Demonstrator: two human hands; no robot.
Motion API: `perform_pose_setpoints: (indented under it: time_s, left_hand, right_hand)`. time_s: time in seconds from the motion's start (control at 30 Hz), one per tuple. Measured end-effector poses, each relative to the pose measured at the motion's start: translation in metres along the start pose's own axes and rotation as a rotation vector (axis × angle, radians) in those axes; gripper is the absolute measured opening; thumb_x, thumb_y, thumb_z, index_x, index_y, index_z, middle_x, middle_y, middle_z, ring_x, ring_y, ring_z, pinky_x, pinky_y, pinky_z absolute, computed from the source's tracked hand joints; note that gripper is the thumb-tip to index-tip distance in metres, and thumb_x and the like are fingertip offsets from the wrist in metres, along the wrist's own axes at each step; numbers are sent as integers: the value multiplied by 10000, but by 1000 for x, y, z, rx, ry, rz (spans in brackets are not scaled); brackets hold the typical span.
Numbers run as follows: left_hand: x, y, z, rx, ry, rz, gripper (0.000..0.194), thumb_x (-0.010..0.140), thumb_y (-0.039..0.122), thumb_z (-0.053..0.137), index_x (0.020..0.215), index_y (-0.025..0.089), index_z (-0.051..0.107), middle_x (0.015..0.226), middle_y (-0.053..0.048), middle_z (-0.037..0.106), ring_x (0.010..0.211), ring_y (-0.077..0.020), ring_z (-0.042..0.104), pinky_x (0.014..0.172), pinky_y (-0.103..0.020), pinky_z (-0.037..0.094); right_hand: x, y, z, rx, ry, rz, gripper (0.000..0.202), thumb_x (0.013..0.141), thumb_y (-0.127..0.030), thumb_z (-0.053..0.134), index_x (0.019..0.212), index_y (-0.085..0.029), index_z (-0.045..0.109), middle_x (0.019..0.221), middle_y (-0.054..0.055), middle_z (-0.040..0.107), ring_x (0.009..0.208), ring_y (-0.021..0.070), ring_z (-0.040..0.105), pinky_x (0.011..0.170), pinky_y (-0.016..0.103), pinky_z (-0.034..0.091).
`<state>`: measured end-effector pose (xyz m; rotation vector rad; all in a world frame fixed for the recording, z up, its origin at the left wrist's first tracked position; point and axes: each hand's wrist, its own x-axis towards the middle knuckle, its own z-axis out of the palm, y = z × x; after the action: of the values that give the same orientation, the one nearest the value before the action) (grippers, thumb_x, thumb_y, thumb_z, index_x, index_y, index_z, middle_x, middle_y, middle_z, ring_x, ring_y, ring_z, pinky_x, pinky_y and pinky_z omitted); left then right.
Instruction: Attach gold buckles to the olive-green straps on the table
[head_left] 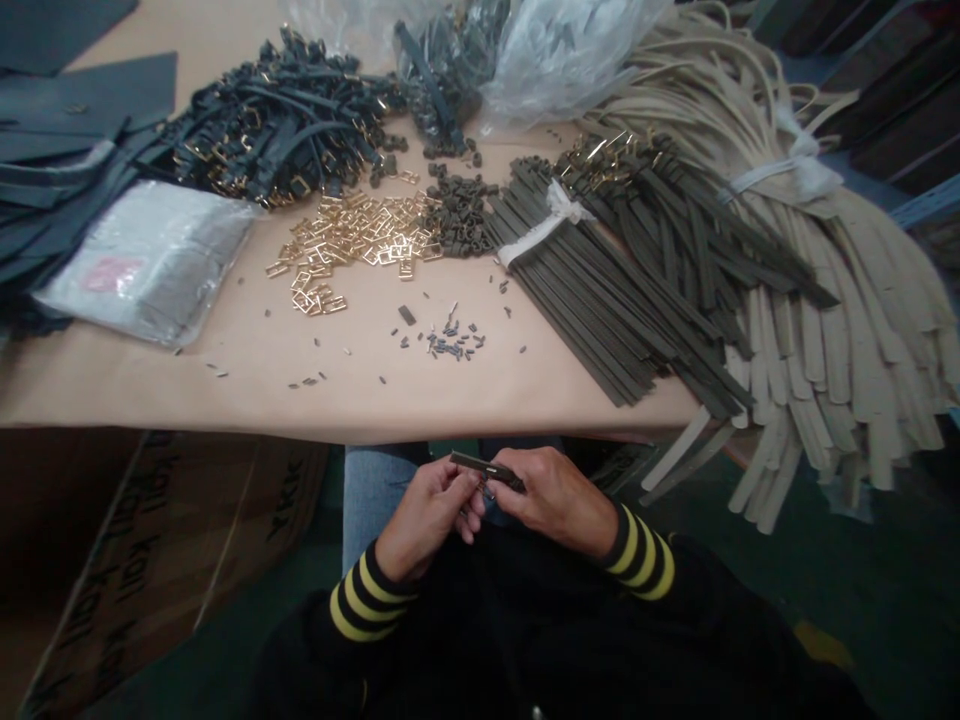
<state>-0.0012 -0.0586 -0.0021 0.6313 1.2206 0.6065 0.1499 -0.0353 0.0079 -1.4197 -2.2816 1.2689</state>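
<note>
Between my two hands, just below the table's front edge, is a narrow dark strap (480,466) with a small light spot on it. My left hand (439,505) pinches its left end between thumb and fingers. The fingers of my right hand (559,495) are wrapped round its right end. A small shiny piece shows under the strap, too small to make out. On the table in front lie small dark metal bits (454,343), gold buckles (367,232) and dark loops (459,212).
A tied bundle of dark straps (577,290) and long beige straps (810,330) cover the right side, some hanging over the edge. Buckled black straps (277,120), a plastic-wrapped packet (150,260) and clear bags (559,60) lie farther back. A cardboard box (187,540) stands below left.
</note>
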Motion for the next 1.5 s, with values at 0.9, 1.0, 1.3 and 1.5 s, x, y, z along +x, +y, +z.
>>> perform_pose_setpoints:
  time_s: [0.9,1.0,1.3,1.5]
  left_hand:
    - [-5,-2,8,-438,-49,-46,297,638,352,654,591,121,475,461,45,496,345,-13,407,297,-98,306]
    - [-3,-3,10,-481,-72,-69,298,631,363,654,606,119,485,464,50,483,339,-11,394,282,-97,281]
    - [-1,-10,11,-94,-13,59,345,732,428,502,774,91,564,477,49,480,314,-23,380,283,-136,279]
    - [4,-16,13,-35,134,159,268,689,375,575,770,156,444,456,98,432,328,-25,342,314,-135,264]
  right_hand:
    - [-15,32,4,859,-261,96,309,784,-449,465,781,-140,452,609,-27,487,418,38,316,395,179,215]
    - [-13,35,6,897,-273,85,311,781,-447,475,775,-138,450,604,-27,491,409,33,311,390,176,209]
    - [-9,36,10,834,-209,76,277,803,-414,456,773,-138,468,589,-26,484,426,41,318,395,170,228]
    - [-7,27,13,679,-144,97,193,823,-331,426,788,-146,468,596,-17,499,467,61,373,423,171,281]
